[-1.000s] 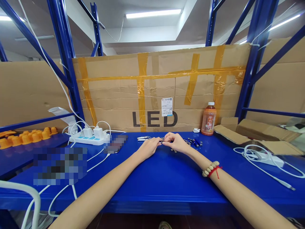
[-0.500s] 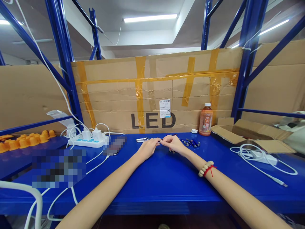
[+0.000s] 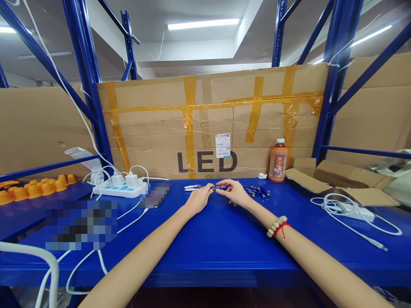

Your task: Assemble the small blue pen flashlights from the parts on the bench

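Both arms reach far across the blue bench. My left hand and my right hand meet at their fingertips, pinched on a small metal part too small to name. Several more small metal and blue parts lie just right of my right hand, and a silvery metal piece lies just left of my left hand. My right wrist wears a bead bracelet with a red string.
A taped cardboard sheet marked LED backs the bench. An orange drink bottle and an open carton stand at right with a white cable. A power strip with chargers and orange caps are at left.
The camera view shifted slightly. Both hands stay pinched together at the same spot on the bench, with only small finger movement.
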